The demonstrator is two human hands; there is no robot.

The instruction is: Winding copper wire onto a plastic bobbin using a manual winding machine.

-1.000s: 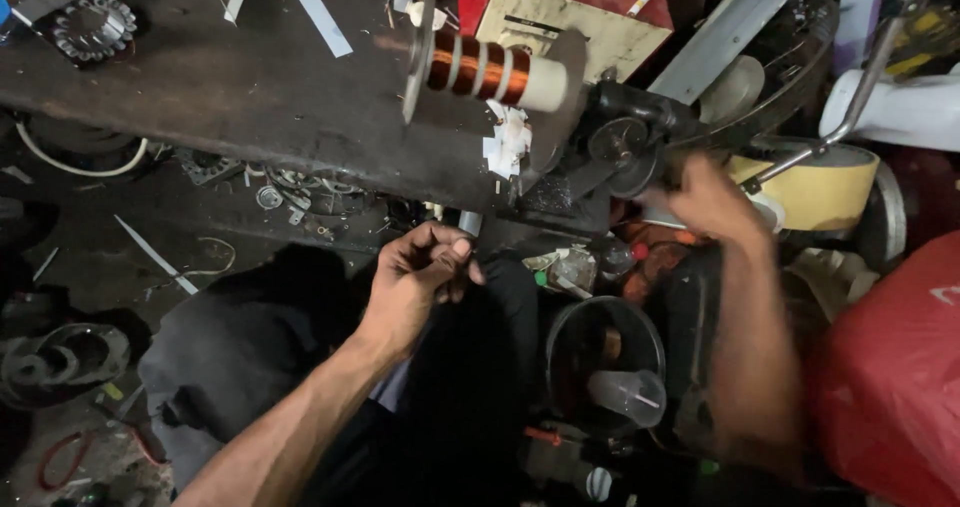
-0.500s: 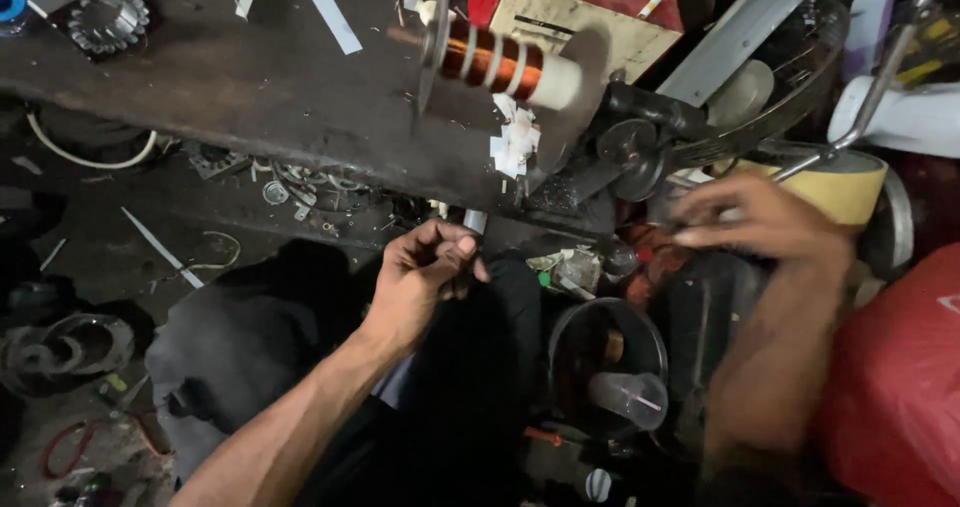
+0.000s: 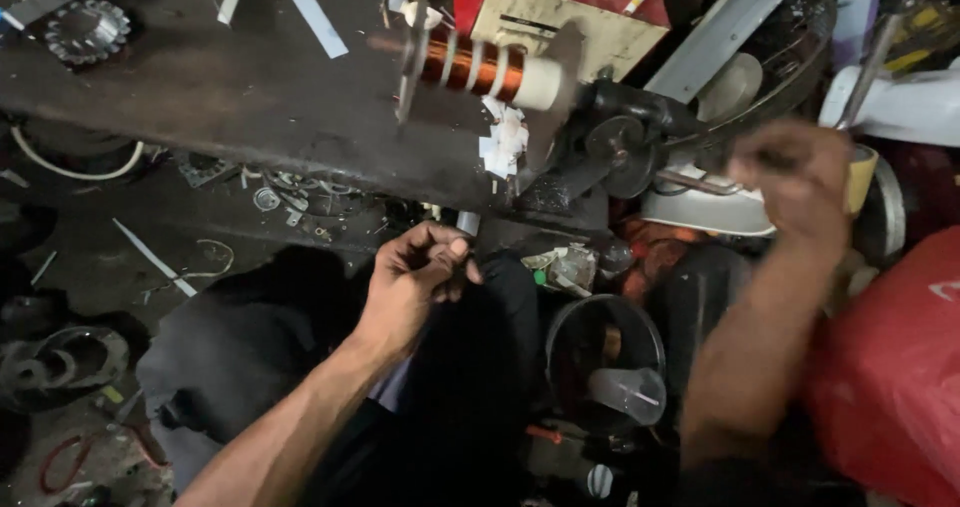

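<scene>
A copper wire coil (image 3: 470,65) sits on the spindle of a hand-cranked winder (image 3: 615,147) at the edge of the dark workbench (image 3: 230,97). The coil and its end plates are motion-blurred. My right hand (image 3: 795,172), also blurred, is closed around the winder's crank handle to the right of the machine. My left hand (image 3: 415,277) hovers below the bench edge over my lap, with thumb and fingers pinched together. Anything held in that pinch is too thin to see.
A red and cream metal box (image 3: 560,17) stands behind the coil. White strips (image 3: 310,12) and a toothed ring (image 3: 88,29) lie on the bench. A black round container (image 3: 605,352) sits by my knee, and a red bag (image 3: 890,367) is at the right. Scrap parts litter the floor.
My right hand has swung right and then upward with the crank, and the coil is now blurred. The left hand has kept its pinched pose below the bench edge.
</scene>
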